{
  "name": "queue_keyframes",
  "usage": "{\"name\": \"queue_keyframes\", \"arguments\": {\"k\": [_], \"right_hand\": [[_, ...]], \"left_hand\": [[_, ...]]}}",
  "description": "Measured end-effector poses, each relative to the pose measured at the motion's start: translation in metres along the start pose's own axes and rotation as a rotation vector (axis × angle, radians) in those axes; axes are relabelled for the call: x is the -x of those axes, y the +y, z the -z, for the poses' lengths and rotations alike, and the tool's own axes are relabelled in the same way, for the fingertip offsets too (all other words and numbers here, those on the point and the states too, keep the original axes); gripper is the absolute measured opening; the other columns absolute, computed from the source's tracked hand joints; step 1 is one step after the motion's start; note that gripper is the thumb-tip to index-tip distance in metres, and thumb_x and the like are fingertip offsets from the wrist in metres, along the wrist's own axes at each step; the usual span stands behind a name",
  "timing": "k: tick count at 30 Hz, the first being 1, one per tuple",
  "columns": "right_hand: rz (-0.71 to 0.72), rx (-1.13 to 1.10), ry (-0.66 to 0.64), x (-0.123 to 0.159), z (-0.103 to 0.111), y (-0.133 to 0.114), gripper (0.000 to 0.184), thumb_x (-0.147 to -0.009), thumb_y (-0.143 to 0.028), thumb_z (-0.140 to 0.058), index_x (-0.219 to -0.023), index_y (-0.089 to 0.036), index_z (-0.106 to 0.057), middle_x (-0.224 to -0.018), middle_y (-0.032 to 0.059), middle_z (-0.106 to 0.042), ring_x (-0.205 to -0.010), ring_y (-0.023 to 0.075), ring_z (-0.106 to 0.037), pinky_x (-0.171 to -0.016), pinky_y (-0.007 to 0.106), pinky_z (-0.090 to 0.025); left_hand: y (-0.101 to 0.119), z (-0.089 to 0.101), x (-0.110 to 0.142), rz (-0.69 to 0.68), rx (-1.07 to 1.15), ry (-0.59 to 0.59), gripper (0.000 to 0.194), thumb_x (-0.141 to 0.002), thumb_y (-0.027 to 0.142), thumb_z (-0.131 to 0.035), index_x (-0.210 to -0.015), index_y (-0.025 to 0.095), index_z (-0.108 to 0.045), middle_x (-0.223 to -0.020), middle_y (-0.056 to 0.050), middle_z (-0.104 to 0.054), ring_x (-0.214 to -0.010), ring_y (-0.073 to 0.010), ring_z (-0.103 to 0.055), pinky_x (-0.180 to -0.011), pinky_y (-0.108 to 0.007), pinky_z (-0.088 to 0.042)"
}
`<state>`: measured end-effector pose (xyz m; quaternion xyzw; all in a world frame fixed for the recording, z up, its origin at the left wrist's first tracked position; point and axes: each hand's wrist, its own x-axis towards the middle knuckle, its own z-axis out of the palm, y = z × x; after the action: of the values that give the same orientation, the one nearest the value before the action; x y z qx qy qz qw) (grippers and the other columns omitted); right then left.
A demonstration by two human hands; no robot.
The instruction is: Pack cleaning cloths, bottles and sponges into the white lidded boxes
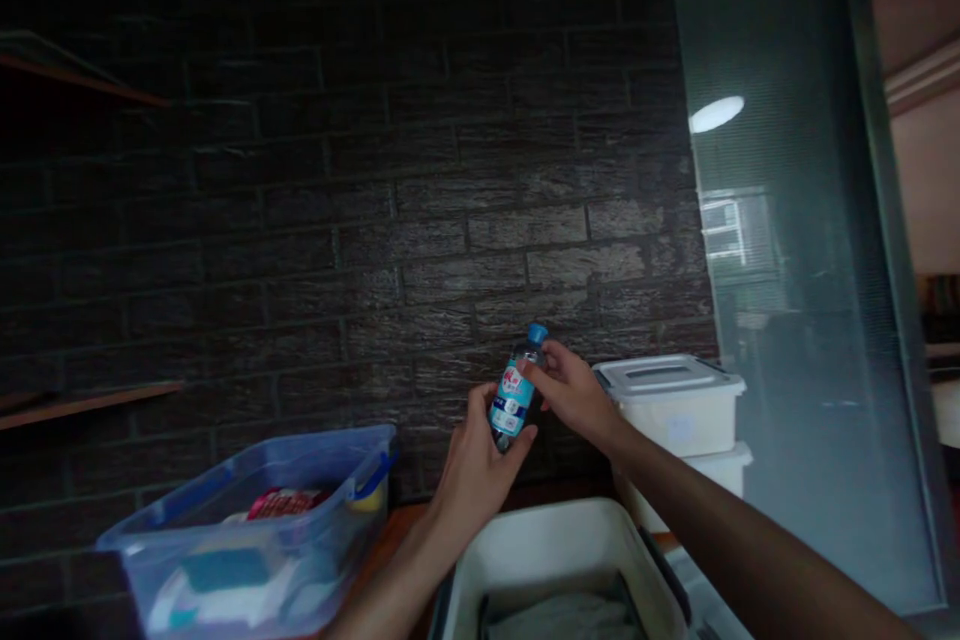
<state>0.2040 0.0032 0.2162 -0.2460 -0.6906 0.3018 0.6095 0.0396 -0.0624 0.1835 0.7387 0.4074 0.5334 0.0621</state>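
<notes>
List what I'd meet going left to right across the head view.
Lower wall shelf → open blue-tinted bin → left hand → blue-capped bottle → right hand → stacked white boxes → glass panel.

I see both bare forearms [705, 502] slanting up to the bottle [513, 398], the left hand [475, 470] cupped round its lower part, the right hand [576, 390] holding it near the top, thumb [541, 381] across its front.
</notes>
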Motion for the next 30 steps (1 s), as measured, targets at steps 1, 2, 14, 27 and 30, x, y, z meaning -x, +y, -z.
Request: {"name": "queue_keyframes", "arguments": {"k": [1,2,14,27,30], "right_hand": [[0.012,-0.022,-0.019,0.001,0.000,-0.001,0.038,-0.088,-0.054,-0.071,-0.103,-0.021,-0.061,-0.081,-0.0010,-0.067,-0.068,0.0145,-0.064,-0.048,0.020,-0.049],[0.019,-0.050,-0.040,0.002,-0.002,-0.003,0.036,-0.088,-0.052,-0.070,-0.103,-0.020,-0.061,-0.082,-0.0008,-0.068,-0.068,0.0145,-0.064,-0.050,0.021,-0.049],[0.008,-0.276,-0.068,0.045,0.010,-0.010,0.036,-0.091,-0.043,-0.073,-0.122,-0.024,-0.069,-0.102,0.0008,-0.075,-0.086,0.0167,-0.066,-0.079,0.027,-0.053],[-0.123,-0.258,-0.457,0.065,0.021,0.005,0.050,-0.093,-0.033,-0.074,-0.141,-0.030,-0.062,-0.119,0.0043,-0.074,-0.106,0.0218,-0.069,-0.097,0.040,-0.056],[-0.148,-0.250,-0.464,0.067,0.016,0.013,0.055,-0.094,-0.034,-0.072,-0.147,-0.035,-0.055,-0.128,0.0043,-0.069,-0.107,0.0213,-0.069,-0.085,0.035,-0.061]], "left_hand": [[0.004,0.001,0.003,0.007,0.047,-0.025,0.048,-0.093,0.039,-0.065,-0.134,0.024,-0.045,-0.115,-0.006,-0.070,-0.096,-0.0230,-0.068,-0.086,-0.034,-0.049],[0.008,0.002,0.006,0.018,0.100,-0.052,0.046,-0.095,0.040,-0.062,-0.135,0.024,-0.047,-0.117,-0.006,-0.071,-0.101,-0.0236,-0.067,-0.090,-0.035,-0.048],[0.008,0.006,0.017,0.275,0.694,-0.470,0.048,-0.095,0.044,-0.067,-0.138,0.027,-0.054,-0.129,-0.006,-0.066,-0.108,-0.0245,-0.066,-0.086,-0.034,-0.054],[-0.011,-0.002,0.020,0.269,1.031,-0.377,0.048,-0.093,0.025,-0.072,-0.139,0.025,-0.059,-0.138,-0.010,-0.065,-0.129,-0.0263,-0.059,-0.112,-0.041,-0.040],[-0.016,-0.007,0.020,0.317,1.078,-0.295,0.045,-0.090,0.026,-0.075,-0.134,0.023,-0.064,-0.132,-0.010,-0.069,-0.126,-0.0268,-0.061,-0.112,-0.041,-0.041]]}}
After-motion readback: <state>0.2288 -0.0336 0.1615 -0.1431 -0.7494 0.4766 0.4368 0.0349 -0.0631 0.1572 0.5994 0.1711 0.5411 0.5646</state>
